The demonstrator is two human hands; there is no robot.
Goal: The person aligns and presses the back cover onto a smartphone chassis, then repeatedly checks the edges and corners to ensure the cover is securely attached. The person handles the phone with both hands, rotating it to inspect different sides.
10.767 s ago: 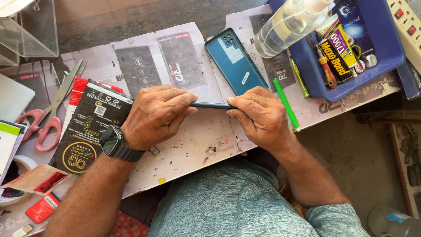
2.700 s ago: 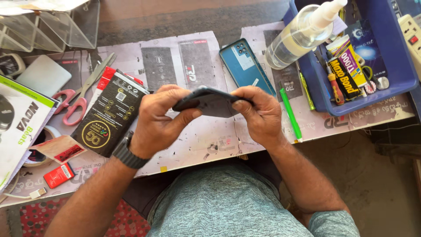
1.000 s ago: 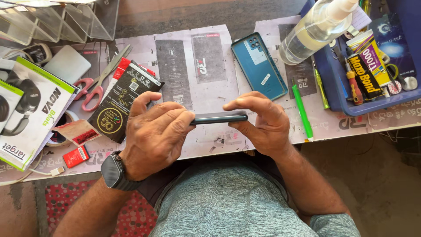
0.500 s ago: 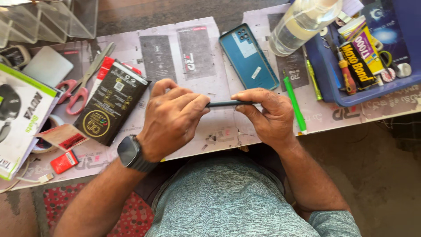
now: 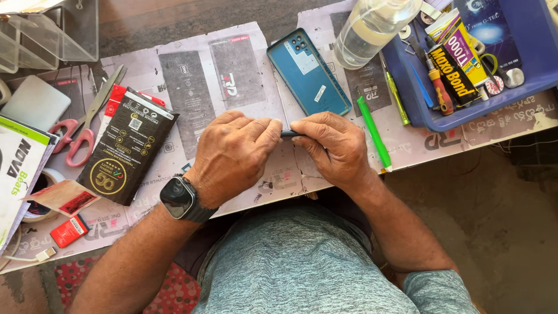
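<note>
My left hand (image 5: 235,156) and my right hand (image 5: 331,148) both grip a thin dark phone (image 5: 288,133) edge-on between their fingertips, just above the paper-covered table (image 5: 192,75); only a short strip of it shows between the hands. A smartwatch (image 5: 177,197) sits on my left wrist. A blue phone back cover (image 5: 308,71) lies flat just beyond my right hand. A green pen-like tool (image 5: 373,131) lies to the right of my right hand.
A black flat package (image 5: 125,154) and red-handled scissors (image 5: 87,116) lie left of my hands. A blue tray (image 5: 537,64) with glue tubes and small tools stands at the back right, a clear bottle (image 5: 372,26) beside it. Clear plastic boxes (image 5: 46,32) sit at the back left.
My hands have closed in toward each other over the phone, so less of it shows between them. The phone stays edge-on above the table.
</note>
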